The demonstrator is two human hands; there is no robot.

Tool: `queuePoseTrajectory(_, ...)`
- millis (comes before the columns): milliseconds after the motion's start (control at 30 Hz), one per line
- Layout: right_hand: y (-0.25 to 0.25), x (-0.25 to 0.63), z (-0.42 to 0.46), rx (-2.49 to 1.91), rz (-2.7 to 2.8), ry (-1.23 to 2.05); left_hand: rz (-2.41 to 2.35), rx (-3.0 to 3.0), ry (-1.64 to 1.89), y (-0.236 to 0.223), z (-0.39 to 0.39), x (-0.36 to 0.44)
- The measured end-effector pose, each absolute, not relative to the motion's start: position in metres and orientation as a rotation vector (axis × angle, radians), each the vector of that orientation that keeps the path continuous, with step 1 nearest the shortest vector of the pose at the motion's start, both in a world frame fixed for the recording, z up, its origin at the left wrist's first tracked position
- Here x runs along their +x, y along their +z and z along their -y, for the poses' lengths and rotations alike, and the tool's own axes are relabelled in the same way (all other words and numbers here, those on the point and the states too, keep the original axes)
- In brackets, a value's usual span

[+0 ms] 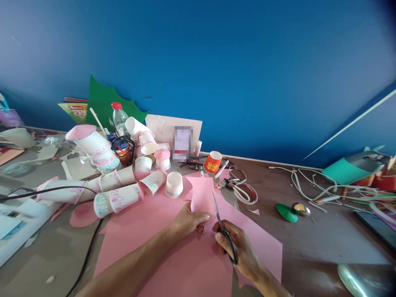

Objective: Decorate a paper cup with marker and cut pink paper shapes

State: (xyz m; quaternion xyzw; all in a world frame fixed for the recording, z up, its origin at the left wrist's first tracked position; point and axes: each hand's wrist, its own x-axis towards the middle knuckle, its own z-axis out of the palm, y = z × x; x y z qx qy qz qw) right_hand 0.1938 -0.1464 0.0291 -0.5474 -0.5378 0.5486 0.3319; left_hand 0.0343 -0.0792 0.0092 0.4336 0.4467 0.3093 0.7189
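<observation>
My left hand (190, 218) pinches the lower edge of a piece of pink paper (202, 196), thumb on top. A faint curved line runs along the paper's right side. In my right hand (236, 243) is a pair of black-handled scissors (227, 237), fingers through the loops. The blades point up and away, by the right edge of the held paper; whether they are parted I cannot tell. Beneath both hands lies a large pink sheet (161, 247) with cut edges.
Several decorated paper cups (116, 200) lie and stand at the left, some joined together. A red cup (213, 162) stands behind the paper, near keys with a white cord (244, 194). White cables (309, 185) and a green piece (286, 212) are on the right, before a blue wall (232, 74).
</observation>
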Motion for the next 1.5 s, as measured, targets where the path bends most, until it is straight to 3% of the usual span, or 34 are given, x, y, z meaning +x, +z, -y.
queuePoseTrajectory(1500,0.020,0.195,0.148,-1.403,1.473,1.422,-1.010,1.137,0.517,0.030,0.070,0.019)
